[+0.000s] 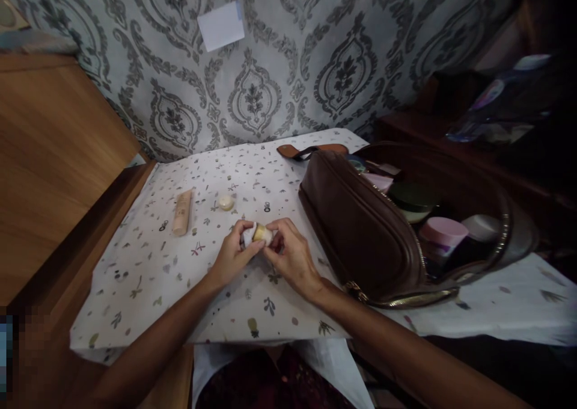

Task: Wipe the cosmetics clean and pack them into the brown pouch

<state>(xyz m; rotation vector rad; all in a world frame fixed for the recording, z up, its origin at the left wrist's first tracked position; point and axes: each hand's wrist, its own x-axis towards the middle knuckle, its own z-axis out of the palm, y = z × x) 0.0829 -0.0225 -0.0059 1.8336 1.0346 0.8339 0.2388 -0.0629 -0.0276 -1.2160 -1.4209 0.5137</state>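
Observation:
Between my two hands, above the printed tablecloth, is a small white-and-gold container (260,233), lying on its side. My left hand (237,246) wraps its fingers and thumb around the container's left end. The fingers of my right hand (291,255) pinch its right end; the fingertips partly hide that end. Just behind my left hand stands a small round cream-coloured jar (226,202). Further left lies a beige squeeze tube (182,213), flat on the cloth.
To the right, a brown leather bag (356,228) sits unzipped, with several tubs inside, among them a pink-lidded one (444,233). Its strap (311,151) lies behind it. A wooden cabinet (58,156) borders the left side, and a patterned wall (279,66) the back.

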